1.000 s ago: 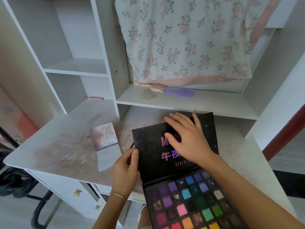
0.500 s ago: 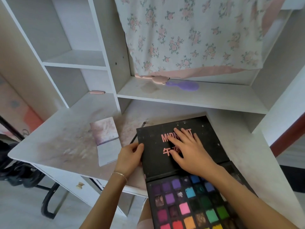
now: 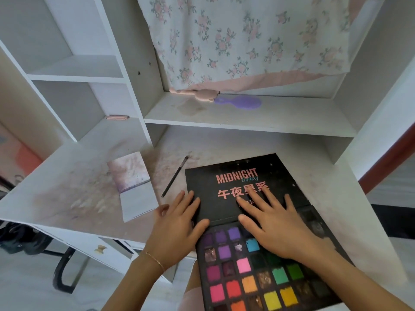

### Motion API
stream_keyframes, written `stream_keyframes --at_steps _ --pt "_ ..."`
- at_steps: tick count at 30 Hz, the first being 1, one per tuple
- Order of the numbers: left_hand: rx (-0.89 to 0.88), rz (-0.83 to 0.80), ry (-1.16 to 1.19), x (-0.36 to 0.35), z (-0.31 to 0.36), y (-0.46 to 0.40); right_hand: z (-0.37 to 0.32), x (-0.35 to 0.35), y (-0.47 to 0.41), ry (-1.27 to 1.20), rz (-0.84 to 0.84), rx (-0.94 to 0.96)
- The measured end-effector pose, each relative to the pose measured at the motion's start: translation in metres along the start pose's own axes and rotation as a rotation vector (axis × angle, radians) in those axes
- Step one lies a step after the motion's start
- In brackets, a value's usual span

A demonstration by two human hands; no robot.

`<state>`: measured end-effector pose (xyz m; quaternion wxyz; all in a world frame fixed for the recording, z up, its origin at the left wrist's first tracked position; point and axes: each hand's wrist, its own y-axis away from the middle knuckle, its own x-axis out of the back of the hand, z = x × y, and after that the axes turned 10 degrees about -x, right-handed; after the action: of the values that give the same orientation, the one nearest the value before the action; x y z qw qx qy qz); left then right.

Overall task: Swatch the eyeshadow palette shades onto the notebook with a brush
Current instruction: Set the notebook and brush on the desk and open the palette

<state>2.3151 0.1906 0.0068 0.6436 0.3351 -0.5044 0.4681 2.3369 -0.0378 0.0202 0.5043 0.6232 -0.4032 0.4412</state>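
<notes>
Your palette lid looks matt black and dusty; the desk is smudged white laminate; the notebook is stained paper.

Bare forearms, sleeveless; thin gold chain bracelet on the left wrist.

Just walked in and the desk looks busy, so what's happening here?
A person rests both hands, left and right, flat on the opened black eyeshadow palette, pressing its lid down. The thin dark makeup brush lies untouched on the white desk beside the small smudged open notebook. No swatching yet.
</notes>
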Motion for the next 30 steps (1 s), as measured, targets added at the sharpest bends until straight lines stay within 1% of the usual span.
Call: stream_keyframes --at_steps 2,5,10,13,19,22,25,28,30 --pt "-0.018 -0.082 -0.029 0.002 -0.002 -0.001 0.001 0.0 0.001 0.009 -0.017 0.002" --pt "-0.038 -0.15 -0.051 0.006 -0.004 -0.012 0.001 0.002 -0.006 0.014 -0.042 -0.024" --pt "-0.011 -0.152 -0.044 0.003 -0.009 -0.044 0.001 0.003 -0.026 0.036 -0.029 -0.073" --pt "0.0 -0.079 -0.005 -0.001 -0.01 -0.064 0.004 0.006 -0.043 0.019 -0.035 -0.103" --pt "0.026 0.048 0.162 0.003 -0.014 -0.082 0.01 0.016 -0.074 -0.026 -0.066 -0.104" --pt "0.01 0.16 0.283 0.01 -0.014 -0.074 0.012 0.019 -0.086 -0.028 -0.053 -0.1" --pt "-0.036 0.267 0.335 0.015 -0.011 -0.057 0.012 0.021 -0.094 -0.04 -0.03 -0.1" --pt "-0.046 0.344 0.316 0.015 -0.01 -0.037 0.01 0.022 -0.096 -0.043 0.002 -0.099" --pt "-0.021 0.402 0.296 0.014 -0.01 -0.024 0.006 0.021 -0.094 -0.064 0.069 -0.11"
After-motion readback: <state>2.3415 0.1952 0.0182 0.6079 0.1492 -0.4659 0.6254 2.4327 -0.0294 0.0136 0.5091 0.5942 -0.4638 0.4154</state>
